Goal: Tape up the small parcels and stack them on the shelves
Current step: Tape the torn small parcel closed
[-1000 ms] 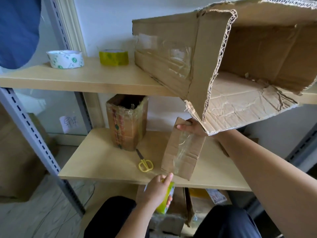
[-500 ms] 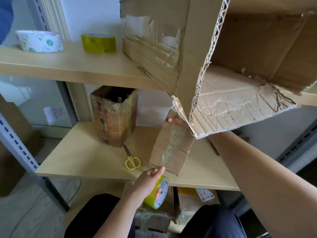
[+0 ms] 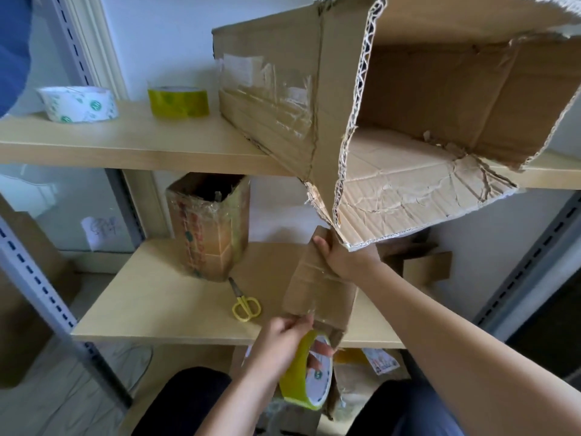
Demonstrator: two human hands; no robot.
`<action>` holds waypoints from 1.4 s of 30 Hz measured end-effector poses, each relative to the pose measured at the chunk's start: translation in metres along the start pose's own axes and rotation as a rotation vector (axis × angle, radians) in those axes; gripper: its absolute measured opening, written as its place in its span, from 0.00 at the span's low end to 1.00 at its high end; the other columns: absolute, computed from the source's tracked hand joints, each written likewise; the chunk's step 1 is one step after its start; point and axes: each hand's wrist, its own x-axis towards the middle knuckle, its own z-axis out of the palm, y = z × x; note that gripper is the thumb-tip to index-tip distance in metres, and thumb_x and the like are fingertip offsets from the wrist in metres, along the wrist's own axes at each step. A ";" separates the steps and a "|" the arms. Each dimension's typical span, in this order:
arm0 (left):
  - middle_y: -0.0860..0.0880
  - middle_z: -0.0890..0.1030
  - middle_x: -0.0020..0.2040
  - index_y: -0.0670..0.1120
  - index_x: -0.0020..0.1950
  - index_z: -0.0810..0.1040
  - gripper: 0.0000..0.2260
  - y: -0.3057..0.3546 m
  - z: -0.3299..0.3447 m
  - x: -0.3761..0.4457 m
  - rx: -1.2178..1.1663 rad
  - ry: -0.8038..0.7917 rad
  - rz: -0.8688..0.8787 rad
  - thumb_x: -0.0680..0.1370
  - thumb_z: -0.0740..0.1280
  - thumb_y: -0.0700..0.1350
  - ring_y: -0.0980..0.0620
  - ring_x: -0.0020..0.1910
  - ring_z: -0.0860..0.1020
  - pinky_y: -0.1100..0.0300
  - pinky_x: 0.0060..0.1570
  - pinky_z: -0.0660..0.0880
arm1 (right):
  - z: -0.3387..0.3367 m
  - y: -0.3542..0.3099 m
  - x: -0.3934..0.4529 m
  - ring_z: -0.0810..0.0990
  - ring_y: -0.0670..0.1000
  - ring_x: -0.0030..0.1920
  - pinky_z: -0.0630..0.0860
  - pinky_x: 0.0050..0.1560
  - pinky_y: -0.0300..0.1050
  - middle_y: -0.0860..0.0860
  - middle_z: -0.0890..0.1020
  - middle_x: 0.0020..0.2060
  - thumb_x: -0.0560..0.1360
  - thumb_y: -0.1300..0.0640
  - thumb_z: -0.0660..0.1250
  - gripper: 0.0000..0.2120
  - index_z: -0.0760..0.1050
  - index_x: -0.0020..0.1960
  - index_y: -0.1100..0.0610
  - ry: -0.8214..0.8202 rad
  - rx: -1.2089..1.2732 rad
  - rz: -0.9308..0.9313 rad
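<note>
At lower centre I saw my left hand (image 3: 280,343) curled through a yellow tape roll (image 3: 309,377), pinching tape at the parcel (image 3: 317,294). The parcel stood tilted on the shelf (image 3: 157,303), centre frame. My right hand (image 3: 341,256) gripped its top.

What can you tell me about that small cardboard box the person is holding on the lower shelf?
The small parcel is plain brown cardboard, creased, with clear shiny tape across its face. It stands tilted on the lower shelf near the front edge. The right hand grips its top; the left hand, holding a yellow tape roll, touches its bottom corner.
</note>
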 end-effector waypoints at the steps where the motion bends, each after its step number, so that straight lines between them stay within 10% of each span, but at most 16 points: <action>1: 0.44 0.84 0.32 0.38 0.48 0.77 0.11 -0.003 0.004 -0.005 0.004 -0.005 -0.008 0.82 0.64 0.46 0.52 0.21 0.76 0.63 0.23 0.72 | -0.006 -0.003 -0.013 0.59 0.63 0.76 0.56 0.75 0.63 0.59 0.61 0.77 0.83 0.40 0.46 0.30 0.56 0.79 0.56 0.000 -0.040 0.041; 6: 0.45 0.86 0.43 0.50 0.56 0.79 0.25 -0.008 0.011 0.006 0.133 0.163 -0.061 0.67 0.71 0.65 0.42 0.47 0.84 0.49 0.54 0.80 | 0.023 -0.033 -0.050 0.40 0.58 0.80 0.37 0.77 0.60 0.60 0.43 0.80 0.80 0.32 0.41 0.42 0.39 0.80 0.62 -0.172 -0.005 -0.020; 10: 0.40 0.83 0.53 0.52 0.69 0.70 0.15 0.002 0.013 0.014 0.310 0.093 0.071 0.83 0.60 0.50 0.42 0.49 0.84 0.54 0.49 0.78 | 0.020 -0.042 -0.060 0.34 0.55 0.79 0.36 0.78 0.55 0.58 0.37 0.79 0.78 0.29 0.42 0.44 0.36 0.80 0.58 -0.271 0.021 -0.120; 14: 0.42 0.77 0.40 0.49 0.64 0.65 0.10 -0.018 0.016 0.004 0.191 -0.016 0.055 0.83 0.55 0.44 0.53 0.24 0.76 0.69 0.26 0.71 | 0.016 -0.042 -0.052 0.32 0.53 0.78 0.35 0.78 0.54 0.57 0.35 0.79 0.78 0.29 0.40 0.43 0.34 0.80 0.56 -0.329 0.018 -0.120; 18: 0.42 0.75 0.31 0.41 0.47 0.71 0.14 -0.039 0.016 -0.012 0.027 -0.010 -0.211 0.74 0.63 0.52 0.49 0.24 0.70 0.59 0.32 0.68 | 0.017 -0.042 -0.052 0.31 0.53 0.78 0.35 0.78 0.54 0.57 0.33 0.78 0.77 0.28 0.40 0.44 0.32 0.80 0.56 -0.342 0.006 -0.139; 21: 0.40 0.78 0.43 0.41 0.56 0.75 0.23 -0.044 0.014 0.004 -0.006 0.023 -0.249 0.72 0.70 0.59 0.49 0.26 0.76 0.59 0.33 0.73 | 0.011 -0.039 -0.056 0.30 0.53 0.78 0.35 0.78 0.56 0.57 0.33 0.78 0.71 0.22 0.44 0.54 0.33 0.80 0.58 -0.354 0.043 -0.177; 24: 0.47 0.79 0.51 0.49 0.57 0.75 0.12 -0.041 0.010 0.017 -0.077 0.001 -0.204 0.80 0.67 0.55 0.55 0.26 0.79 0.64 0.31 0.77 | 0.004 -0.017 -0.062 0.27 0.51 0.76 0.34 0.78 0.54 0.54 0.30 0.77 0.66 0.20 0.58 0.63 0.31 0.79 0.59 -0.409 0.014 -0.343; 29: 0.43 0.81 0.39 0.51 0.60 0.75 0.26 -0.057 0.003 0.013 0.076 -0.055 -0.138 0.75 0.64 0.69 0.49 0.33 0.81 0.62 0.37 0.74 | 0.010 0.010 -0.063 0.30 0.48 0.77 0.33 0.77 0.52 0.53 0.31 0.78 0.70 0.32 0.69 0.61 0.29 0.79 0.57 -0.363 -0.062 -0.470; 35: 0.42 0.75 0.30 0.39 0.64 0.69 0.14 -0.078 0.006 0.008 -0.103 -0.113 -0.112 0.82 0.58 0.45 0.51 0.23 0.70 0.63 0.26 0.69 | 0.008 0.011 -0.053 0.30 0.47 0.77 0.33 0.78 0.52 0.52 0.31 0.78 0.68 0.29 0.68 0.63 0.30 0.79 0.57 -0.413 -0.031 -0.485; 42: 0.41 0.78 0.35 0.40 0.57 0.70 0.17 -0.073 0.004 0.026 0.037 0.017 -0.146 0.82 0.62 0.55 0.52 0.25 0.75 0.62 0.29 0.74 | 0.015 0.004 -0.057 0.32 0.49 0.78 0.35 0.78 0.52 0.54 0.34 0.79 0.74 0.34 0.64 0.54 0.32 0.79 0.58 -0.351 -0.050 -0.454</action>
